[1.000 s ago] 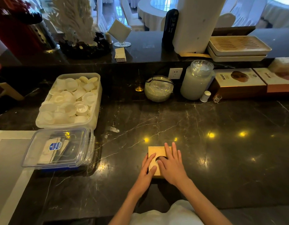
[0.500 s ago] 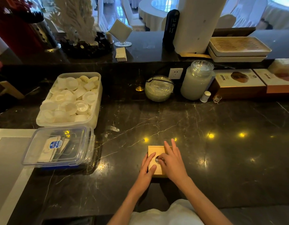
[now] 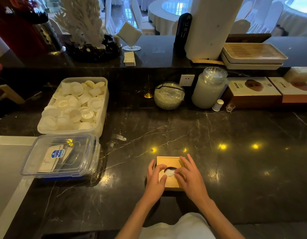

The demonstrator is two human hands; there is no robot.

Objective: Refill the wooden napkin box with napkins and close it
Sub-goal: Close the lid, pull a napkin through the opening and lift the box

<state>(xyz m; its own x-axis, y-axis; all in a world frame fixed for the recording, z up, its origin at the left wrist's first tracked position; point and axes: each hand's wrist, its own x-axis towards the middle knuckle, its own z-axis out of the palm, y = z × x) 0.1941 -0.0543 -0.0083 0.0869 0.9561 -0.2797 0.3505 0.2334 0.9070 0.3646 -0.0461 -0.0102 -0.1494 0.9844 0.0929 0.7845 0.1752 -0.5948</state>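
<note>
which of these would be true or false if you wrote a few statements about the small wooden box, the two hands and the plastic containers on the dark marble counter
1. The small square wooden napkin box has its lid on. True.
2. White napkin shows through the lid's round hole. True.
3. Only the left hand touches the box. False: the right hand rests on it too.
4. The clear lidded plastic container sits right of the box. False: it is to the left.
5. The open white plastic tub holds small white pieces. True.
</note>
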